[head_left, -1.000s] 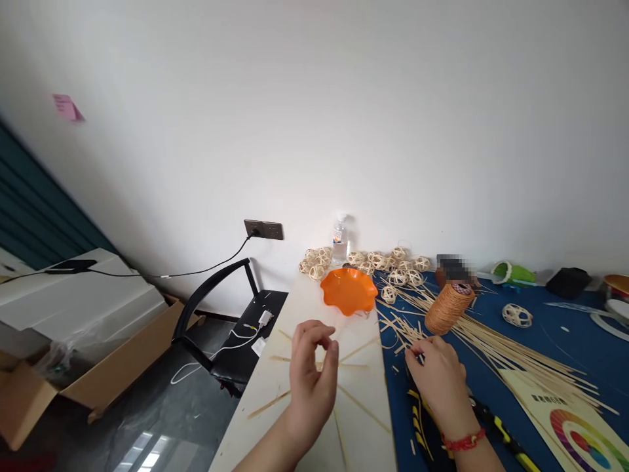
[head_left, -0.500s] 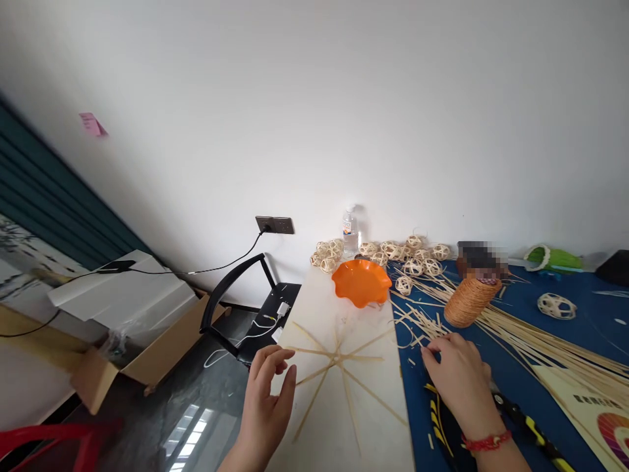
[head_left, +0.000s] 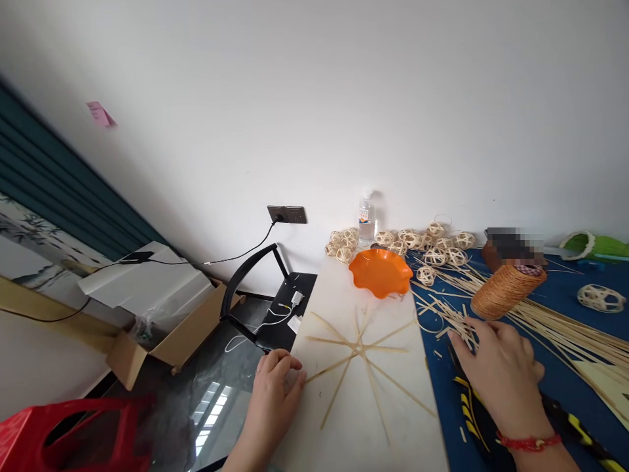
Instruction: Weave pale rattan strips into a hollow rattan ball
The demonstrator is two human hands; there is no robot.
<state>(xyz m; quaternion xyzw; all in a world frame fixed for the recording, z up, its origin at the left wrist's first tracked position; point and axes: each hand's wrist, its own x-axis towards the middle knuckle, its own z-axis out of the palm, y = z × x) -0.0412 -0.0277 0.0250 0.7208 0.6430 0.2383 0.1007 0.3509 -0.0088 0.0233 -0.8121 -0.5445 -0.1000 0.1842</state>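
Fingers on the left hand [head_left: 275, 396] are curling loosely, apparently empty, near crossed strips [head_left: 350, 343] lying flat on the desk [head_left: 407, 432], probably so they're sitting steady. Right hand's [head_left: 506, 373] hovering by short scraps [head_left: 457, 321]; can't tell if it's pinching any.

A pale wall [head_left: 314, 98] is rising behind, carrying a pink note [head_left: 101, 114] and a dark socket [head_left: 295, 214]. A teal curtain [head_left: 63, 170] is hanging at the left. A black chair [head_left: 253, 272] is standing on the glossy grey floor [head_left: 196, 373], which is reflecting bright light near a red stool [head_left: 113, 432].
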